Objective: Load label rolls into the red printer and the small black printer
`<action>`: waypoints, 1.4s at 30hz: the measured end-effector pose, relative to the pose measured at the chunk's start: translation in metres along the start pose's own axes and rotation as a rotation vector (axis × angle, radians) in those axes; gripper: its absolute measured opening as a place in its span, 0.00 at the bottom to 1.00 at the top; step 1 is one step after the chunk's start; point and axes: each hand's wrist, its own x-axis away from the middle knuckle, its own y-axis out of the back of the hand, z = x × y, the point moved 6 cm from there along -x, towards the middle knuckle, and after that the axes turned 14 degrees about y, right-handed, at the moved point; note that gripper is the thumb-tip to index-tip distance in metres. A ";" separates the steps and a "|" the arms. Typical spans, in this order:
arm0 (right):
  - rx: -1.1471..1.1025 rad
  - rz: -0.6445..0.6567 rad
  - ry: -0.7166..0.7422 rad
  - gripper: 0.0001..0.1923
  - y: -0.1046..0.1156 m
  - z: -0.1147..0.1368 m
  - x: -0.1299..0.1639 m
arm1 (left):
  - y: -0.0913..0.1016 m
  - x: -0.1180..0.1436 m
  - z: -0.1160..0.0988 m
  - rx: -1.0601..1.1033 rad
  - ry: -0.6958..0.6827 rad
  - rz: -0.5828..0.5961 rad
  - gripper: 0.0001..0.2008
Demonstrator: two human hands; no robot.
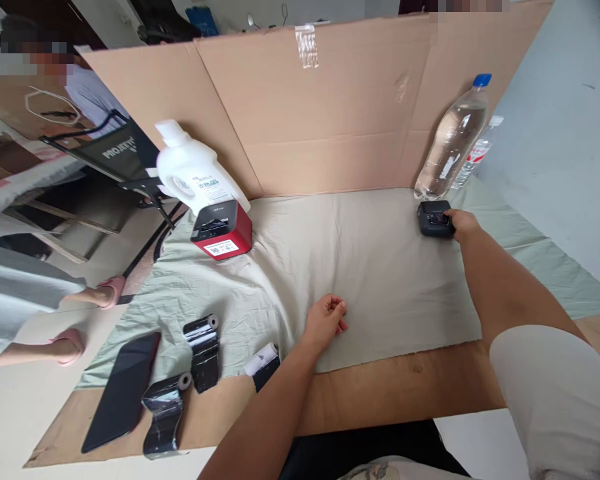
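Right hand [461,223] at the tabletop's far right corner, fingers closing on the small black device [435,219] beside the water bottle [451,141]; left hand [325,323] rests loosely curled, empty, near the front edge; a firm side grip seems best.

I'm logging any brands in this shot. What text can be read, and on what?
Black folding frame: white lettering, seen upside down, too unclear to quote.
White detergent bottle: blue label print, too small to read.
Red-and-black printer: white sticker with small print and a code, unreadable.
Far bottle: red-and-white label, blurred.
Small black device at the right hand: nothing legible.
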 end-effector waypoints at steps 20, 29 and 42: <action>0.466 0.638 0.843 0.28 -0.090 0.064 0.307 | 0.039 0.069 -0.016 -0.800 -0.150 0.448 0.05; 0.481 0.625 0.841 0.26 -0.091 0.065 0.302 | 0.279 -0.031 -0.126 -0.396 0.135 -1.137 0.57; 0.412 0.646 0.782 0.23 -0.090 0.068 0.301 | 0.262 -0.039 -0.124 -0.411 0.220 -1.107 0.56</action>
